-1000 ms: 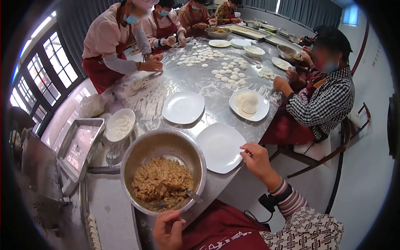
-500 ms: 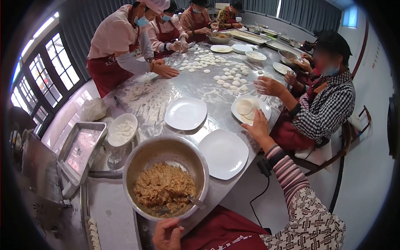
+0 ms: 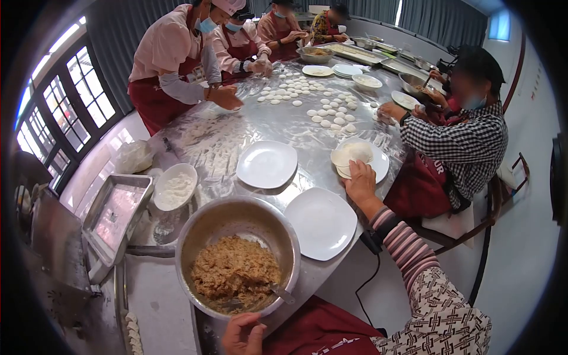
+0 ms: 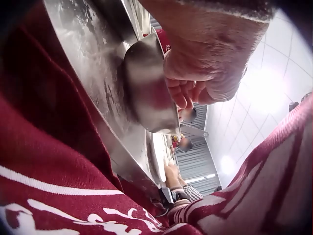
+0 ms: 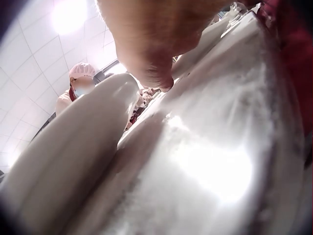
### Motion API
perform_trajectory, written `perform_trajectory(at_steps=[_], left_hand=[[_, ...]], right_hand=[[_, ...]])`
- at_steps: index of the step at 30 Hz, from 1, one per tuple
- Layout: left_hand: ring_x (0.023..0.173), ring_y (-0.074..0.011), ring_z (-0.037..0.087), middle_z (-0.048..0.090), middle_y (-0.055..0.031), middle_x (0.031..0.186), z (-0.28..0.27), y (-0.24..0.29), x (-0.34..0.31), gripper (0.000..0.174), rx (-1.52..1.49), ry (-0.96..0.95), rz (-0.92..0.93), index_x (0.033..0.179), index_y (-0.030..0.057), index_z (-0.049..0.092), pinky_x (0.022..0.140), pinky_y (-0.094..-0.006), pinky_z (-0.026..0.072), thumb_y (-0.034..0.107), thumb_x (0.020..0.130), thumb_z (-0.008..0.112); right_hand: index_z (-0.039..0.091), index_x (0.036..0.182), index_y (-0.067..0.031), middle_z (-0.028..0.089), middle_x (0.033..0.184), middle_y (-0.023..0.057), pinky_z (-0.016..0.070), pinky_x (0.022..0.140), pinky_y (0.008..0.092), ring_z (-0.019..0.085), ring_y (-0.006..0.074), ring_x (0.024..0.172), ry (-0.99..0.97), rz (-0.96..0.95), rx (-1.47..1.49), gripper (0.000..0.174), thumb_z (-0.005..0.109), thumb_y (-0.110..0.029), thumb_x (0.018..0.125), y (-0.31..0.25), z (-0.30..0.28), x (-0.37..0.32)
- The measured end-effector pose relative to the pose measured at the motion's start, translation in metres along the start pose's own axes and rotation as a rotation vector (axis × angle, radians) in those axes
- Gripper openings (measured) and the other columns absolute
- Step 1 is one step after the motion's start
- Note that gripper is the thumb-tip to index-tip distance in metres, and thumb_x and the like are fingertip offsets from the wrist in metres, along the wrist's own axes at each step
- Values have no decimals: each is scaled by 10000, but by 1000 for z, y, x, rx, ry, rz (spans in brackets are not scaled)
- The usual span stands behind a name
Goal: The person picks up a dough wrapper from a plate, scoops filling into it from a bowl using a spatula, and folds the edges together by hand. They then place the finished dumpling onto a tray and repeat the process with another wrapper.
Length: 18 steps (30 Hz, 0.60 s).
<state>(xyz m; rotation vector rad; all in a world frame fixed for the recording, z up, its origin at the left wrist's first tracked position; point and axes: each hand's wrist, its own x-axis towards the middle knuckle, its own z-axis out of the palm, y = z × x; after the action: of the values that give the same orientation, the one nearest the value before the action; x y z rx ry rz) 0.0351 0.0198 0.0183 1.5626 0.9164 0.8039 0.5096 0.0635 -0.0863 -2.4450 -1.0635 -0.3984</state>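
Observation:
My right hand [image 3: 362, 182] pinches the near edge of the round dough wrappers [image 3: 353, 154], which sit off-centre over a white plate [image 3: 381, 164]. In the right wrist view the right hand [image 5: 151, 49] hides the wrappers. Below the near rim of a large steel bowl [image 3: 195, 222], my left hand [image 3: 242, 334] stays with loosely curled fingers and nothing in them. The left wrist view has the left hand [image 4: 205, 63] overlapping the side of the steel bowl [image 4: 146, 83]. Brown minced filling [image 3: 236, 266] fills the bowl's bottom, with a metal utensil handle [image 3: 283, 294] sticking out.
Two bare white plates, one square-cornered plate [image 3: 319, 222] and another plate [image 3: 266, 164], lie beyond the steel bowl. At left are a bowl of flour [image 3: 176, 186] and a metal tray [image 3: 118, 213]. Dough pieces [image 3: 290, 86] cover the far table; several people work around it.
My right hand has reached forward from beside the near plate to the wrappers and taken hold of their edge; they have shifted left on their plate. My left hand stays near the bowl.

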Motion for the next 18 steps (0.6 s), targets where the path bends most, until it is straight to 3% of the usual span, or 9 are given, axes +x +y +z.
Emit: perform_trajectory(at_steps=[3, 5, 9, 11, 12, 14, 15, 17, 18], left_hand=[[854, -126, 598, 613, -64, 1005, -2, 1, -1, 204, 37, -9, -12, 1095, -5, 587, 771, -243, 491, -16, 894, 559], [854, -128, 602, 612, -71, 1025, -3, -1, -1, 197, 21, 6, 7, 1093, -5, 588, 768, -243, 492, -10, 900, 551], [855, -130, 605, 612, -76, 1029, -3, -3, -1, 186, 25, 13, 30, 1084, -6, 596, 764, -241, 493, -3, 905, 544], [841, -129, 605, 613, -75, 1015, -1, 3, 0, 180, 61, 8, 51, 1074, -7, 606, 755, -241, 493, -2, 905, 544], [841, -129, 605, 613, -75, 1015, -1, 4, -1, 180, 59, 15, 46, 1074, -7, 606, 755, -241, 493, -2, 905, 544], [827, -132, 605, 611, -75, 1014, -2, 5, -1, 178, 71, -3, 89, 1067, -8, 614, 745, -243, 492, -2, 904, 543], [827, -132, 605, 611, -75, 1014, -2, 7, -2, 178, 69, 6, 84, 1067, -8, 614, 745, -243, 492, -2, 904, 543], [814, -132, 603, 611, -72, 1007, -4, 10, -3, 172, 64, 7, 85, 1057, -6, 620, 732, -241, 490, -2, 903, 544], [814, -132, 603, 611, -72, 1007, -4, 10, -6, 172, 61, 15, 82, 1057, -6, 620, 732, -241, 490, -2, 903, 544]], right_hand=[[529, 1272, -53, 426, 1386, 223, 338, 1001, 499, 433, 362, 1227, 12, -31, -149, 687, 778, -260, 667, -10, -10, 2], [552, 1252, -77, 464, 1381, 169, 306, 1026, 524, 421, 331, 1267, 119, -202, -69, 586, 741, -217, 715, -5, -13, 5], [614, 1181, -99, 578, 1276, 111, 291, 1046, 538, 486, 267, 1239, 16, -308, -48, 438, 697, -189, 761, 13, 6, 11], [658, 1096, -107, 665, 1111, 103, 354, 1022, 503, 588, 245, 1120, 82, -367, 29, 312, 667, -144, 787, 13, 10, 12], [658, 1096, -107, 665, 1111, 103, 354, 1022, 503, 588, 245, 1120, 77, -374, 30, 312, 667, -144, 787, 13, 9, 12], [692, 1002, -100, 692, 990, 115, 461, 916, 441, 656, 257, 969, 152, -431, 32, 200, 627, -90, 813, 13, 5, 17], [692, 1002, -100, 692, 990, 115, 461, 916, 441, 656, 257, 969, 147, -440, 34, 200, 627, -90, 813, 14, 3, 18], [704, 936, -69, 691, 901, 143, 522, 783, 373, 670, 290, 842, 177, -289, 263, 153, 602, -82, 822, 13, 0, 20], [704, 936, -69, 691, 901, 143, 522, 783, 373, 670, 290, 842, 173, -297, 264, 153, 602, -82, 822, 7, -4, 19]])
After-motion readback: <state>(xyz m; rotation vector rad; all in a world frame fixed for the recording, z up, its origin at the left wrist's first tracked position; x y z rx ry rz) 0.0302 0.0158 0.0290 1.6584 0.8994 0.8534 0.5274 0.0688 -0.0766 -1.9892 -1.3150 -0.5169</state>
